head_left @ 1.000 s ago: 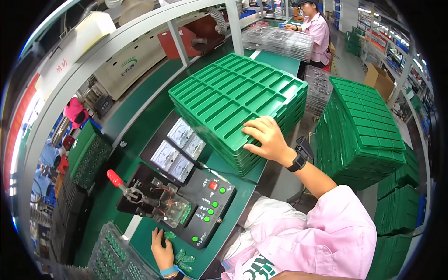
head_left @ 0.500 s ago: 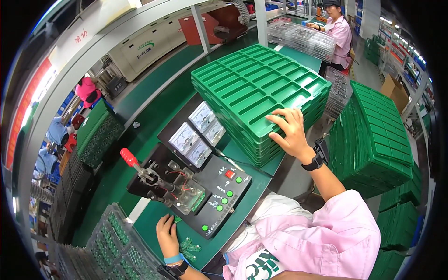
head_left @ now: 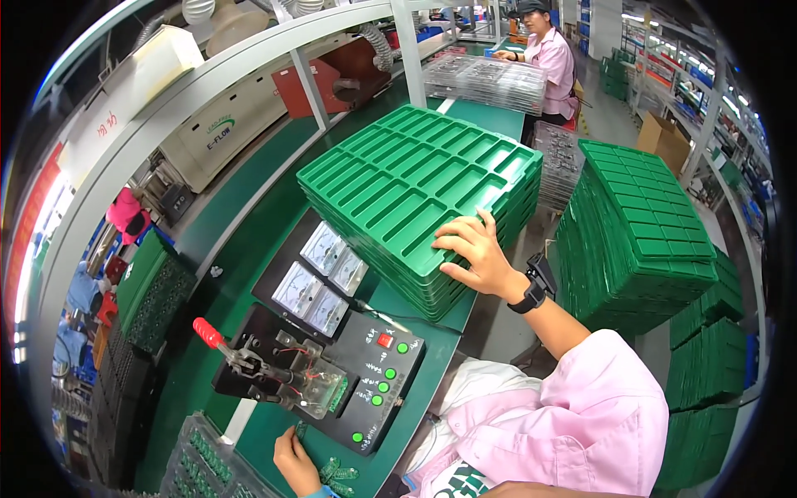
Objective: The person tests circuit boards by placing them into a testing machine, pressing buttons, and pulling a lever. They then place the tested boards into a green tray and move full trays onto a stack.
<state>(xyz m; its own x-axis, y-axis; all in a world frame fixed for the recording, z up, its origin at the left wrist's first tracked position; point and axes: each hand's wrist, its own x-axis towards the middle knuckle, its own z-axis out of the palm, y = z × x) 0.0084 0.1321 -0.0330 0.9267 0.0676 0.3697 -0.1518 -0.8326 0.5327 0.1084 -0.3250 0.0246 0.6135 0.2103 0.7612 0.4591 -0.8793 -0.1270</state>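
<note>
My right hand [head_left: 475, 256] rests with spread fingers on the near corner of the top green compartment tray [head_left: 415, 178], which caps a tall stack on the green bench. My left hand [head_left: 295, 461] lies low at the bench's front edge, fingers curled beside small green circuit boards [head_left: 336, 471]. Whether it grips one of them I cannot tell. Between the hands sits a black test fixture [head_left: 332, 349] with two dial meters [head_left: 320, 274], green and red buttons and a red-knobbed clamp lever [head_left: 209, 334].
Another tall stack of green trays [head_left: 639, 224] stands at my right, with more stacks [head_left: 706, 373] behind it. Clear plastic trays [head_left: 486, 79] lie at the far end, where another person in pink [head_left: 552, 58] works. A tray of boards [head_left: 199, 473] sits at the lower left.
The view has shifted so that the tray stack and fixture sit more central. My right hand stays on the top tray's corner. My left hand stays at the front edge.
</note>
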